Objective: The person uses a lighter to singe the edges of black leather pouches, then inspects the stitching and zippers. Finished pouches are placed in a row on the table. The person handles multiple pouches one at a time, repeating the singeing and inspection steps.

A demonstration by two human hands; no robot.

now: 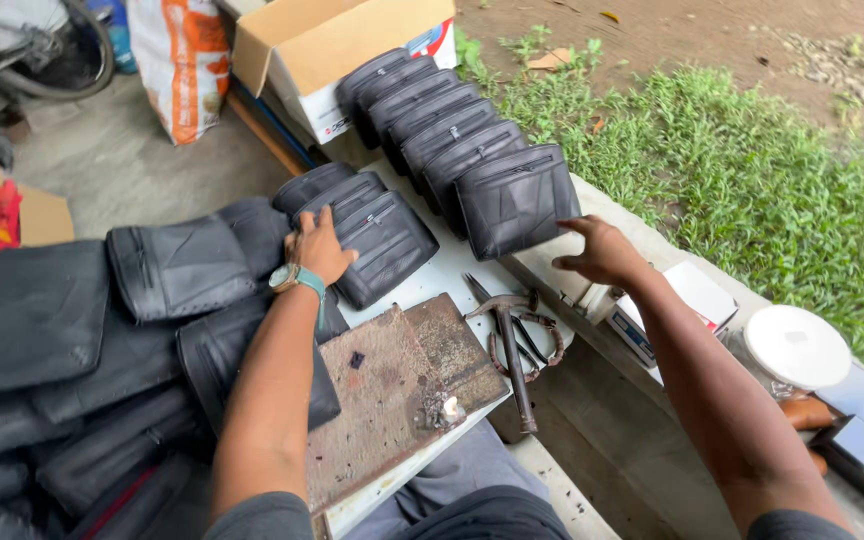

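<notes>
My left hand (pixel 318 246), with a teal watch on the wrist, rests flat on a short row of black leather pouches (pixel 382 245) lying on the white table (pixel 449 270). My right hand (pixel 602 252) touches the front pouch (pixel 514 198) of a longer row of upright black pouches (pixel 422 110), fingers spread against its lower right edge. Neither hand grips anything.
A rusty metal plate (pixel 382 390), a hammer (pixel 512 345) and scissors (pixel 532 335) lie near the table's front. Black leather pieces (pixel 72 340) are piled at left. An open cardboard box (pixel 322 50) stands at the back, small boxes (pixel 692 295) and a white lid (pixel 797 345) at right, grass beyond.
</notes>
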